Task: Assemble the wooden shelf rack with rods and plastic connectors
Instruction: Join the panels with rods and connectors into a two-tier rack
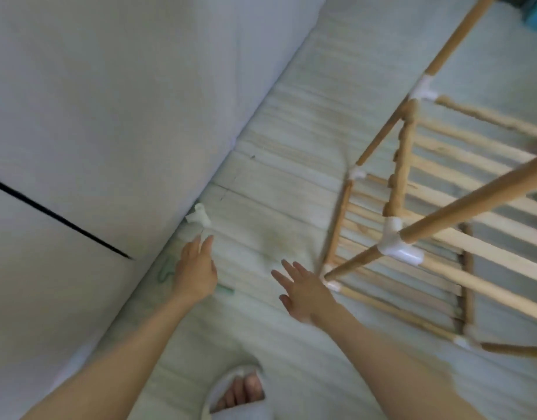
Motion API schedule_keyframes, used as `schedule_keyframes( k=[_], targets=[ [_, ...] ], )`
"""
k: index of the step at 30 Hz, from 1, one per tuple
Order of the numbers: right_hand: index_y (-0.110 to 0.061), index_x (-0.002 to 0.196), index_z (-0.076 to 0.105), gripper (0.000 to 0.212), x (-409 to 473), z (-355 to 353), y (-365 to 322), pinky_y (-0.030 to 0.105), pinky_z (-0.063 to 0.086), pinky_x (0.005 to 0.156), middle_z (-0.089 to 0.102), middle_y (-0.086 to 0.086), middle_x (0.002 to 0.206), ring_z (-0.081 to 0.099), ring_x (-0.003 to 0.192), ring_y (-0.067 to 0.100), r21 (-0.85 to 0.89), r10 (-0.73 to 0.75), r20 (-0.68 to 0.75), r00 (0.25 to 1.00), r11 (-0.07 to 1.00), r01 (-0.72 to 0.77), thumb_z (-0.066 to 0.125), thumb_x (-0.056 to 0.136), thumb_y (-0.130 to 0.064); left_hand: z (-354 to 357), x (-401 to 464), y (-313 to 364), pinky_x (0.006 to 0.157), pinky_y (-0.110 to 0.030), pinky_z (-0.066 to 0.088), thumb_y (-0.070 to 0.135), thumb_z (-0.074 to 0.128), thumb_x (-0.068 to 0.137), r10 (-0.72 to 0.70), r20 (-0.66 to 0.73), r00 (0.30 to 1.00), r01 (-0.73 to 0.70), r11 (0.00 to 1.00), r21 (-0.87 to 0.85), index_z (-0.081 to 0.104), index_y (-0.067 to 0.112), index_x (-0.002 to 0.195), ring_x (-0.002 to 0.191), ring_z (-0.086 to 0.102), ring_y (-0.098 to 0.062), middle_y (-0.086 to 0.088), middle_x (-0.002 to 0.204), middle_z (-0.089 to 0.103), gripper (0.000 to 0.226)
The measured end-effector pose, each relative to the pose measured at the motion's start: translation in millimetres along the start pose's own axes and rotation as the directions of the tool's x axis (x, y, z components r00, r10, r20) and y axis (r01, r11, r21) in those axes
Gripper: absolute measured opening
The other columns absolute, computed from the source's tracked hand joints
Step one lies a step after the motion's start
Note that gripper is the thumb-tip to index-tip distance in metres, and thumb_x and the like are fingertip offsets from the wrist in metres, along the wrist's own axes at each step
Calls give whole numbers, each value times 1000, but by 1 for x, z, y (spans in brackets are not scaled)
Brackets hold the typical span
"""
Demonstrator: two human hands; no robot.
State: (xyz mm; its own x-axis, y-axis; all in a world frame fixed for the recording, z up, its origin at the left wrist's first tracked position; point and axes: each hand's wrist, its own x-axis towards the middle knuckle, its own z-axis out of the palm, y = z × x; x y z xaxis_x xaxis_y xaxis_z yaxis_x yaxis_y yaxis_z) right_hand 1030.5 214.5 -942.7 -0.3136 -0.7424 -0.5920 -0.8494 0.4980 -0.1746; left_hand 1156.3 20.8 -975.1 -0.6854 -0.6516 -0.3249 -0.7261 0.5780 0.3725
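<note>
Left hand: left hand (197, 269) stretched out and down toward the floor, fingers straight and together, holding nothing; fingertips just short of the loose connector.
Right hand: right hand (300, 294) also reaching down, fingers spread wide, palm down, empty; near the rack's nearest bottom corner, contact not clear because of blur.
Arms: both forearms bare, extended forward from the lower edge of the view, roughly parallel.
Loose connector: white plastic connector (198, 217) lies on the floor right against the base of the wall, just beyond the left fingertips.
Rack: partly built wooden rack (418, 207) stands on the floor to the right of the hands; slatted shelf low down, rods rising from its corners.
Rack joints: white corner connector (397, 244) joins three rods near the front; more white joints higher up and at the bottom corners.
Floor: pale striped floor (279, 183) under everything; a faint green mark beside the left wrist, too blurred to identify.
Wall: plain white wall (109, 101) on the left, with a thin dark line running across it.
Foot: toes in a light slipper (240, 392) at the bottom centre.
</note>
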Motion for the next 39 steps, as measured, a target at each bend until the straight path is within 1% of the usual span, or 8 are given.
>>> schedule_keyframes(
  k=[7,13,18,21,24,30,35,39],
  targets=[
    [-27,151,7,58,10,41,19,35,21,115,-19,-4,156,-14,144,17,129,34,177,984,990,-58,36,100,-30,-13,76,-7,113,-41,18,0,42,90,121,-62,991,-100,957,271,1,4,149,143,7,-35,-20,156,-3,72],
    [-29,150,15,52,12,38,24,39,18,117,-18,-6,156,-15,144,15,180,8,230,973,982,-50,34,101,-29,-3,84,-8,95,-39,38,-6,42,90,78,-34,996,-73,988,134,52,0,124,115,44,-38,-23,125,45,36],
    [-25,149,19,51,-4,29,12,38,15,117,-8,-2,158,-6,146,19,256,113,290,950,948,-191,33,101,-34,1,37,10,87,-26,41,4,60,88,42,-24,999,-47,972,-229,66,3,108,101,60,-27,-15,109,65,21],
    [-18,144,34,46,-28,0,3,32,28,109,24,4,154,31,137,24,380,153,310,938,885,-269,32,101,-35,-28,7,43,65,-16,45,9,69,83,38,30,999,-18,859,-512,69,-1,99,70,63,-11,-10,86,67,18],
    [-8,129,52,38,-58,-50,-10,30,38,101,50,11,137,49,121,26,546,150,130,980,814,-197,37,100,-28,-66,-26,81,50,-12,48,-1,63,85,118,163,979,41,675,-736,64,-8,104,45,55,-1,-9,70,61,20],
    [-15,134,47,42,-161,-136,-16,21,43,83,57,4,125,59,100,20,635,203,-314,927,771,47,54,93,-23,-145,-102,162,65,-19,53,0,61,86,293,217,931,-18,632,-775,62,-3,105,63,58,-15,-9,78,60,19],
    [-14,114,63,30,-263,-178,-4,23,46,78,64,1,106,58,87,13,652,224,-521,823,727,215,64,87,-27,-203,-163,233,65,-20,57,-6,57,87,440,77,895,-187,525,-830,60,-6,102,63,65,-12,-14,81,63,16],
    [-6,103,66,24,-336,-198,12,19,50,68,67,5,92,60,79,10,742,296,-620,727,523,420,66,85,-22,-230,-211,298,62,-20,56,-4,56,89,501,-49,864,-327,484,-812,62,-4,98,65,64,-17,-11,80,64,11]
  ],
)
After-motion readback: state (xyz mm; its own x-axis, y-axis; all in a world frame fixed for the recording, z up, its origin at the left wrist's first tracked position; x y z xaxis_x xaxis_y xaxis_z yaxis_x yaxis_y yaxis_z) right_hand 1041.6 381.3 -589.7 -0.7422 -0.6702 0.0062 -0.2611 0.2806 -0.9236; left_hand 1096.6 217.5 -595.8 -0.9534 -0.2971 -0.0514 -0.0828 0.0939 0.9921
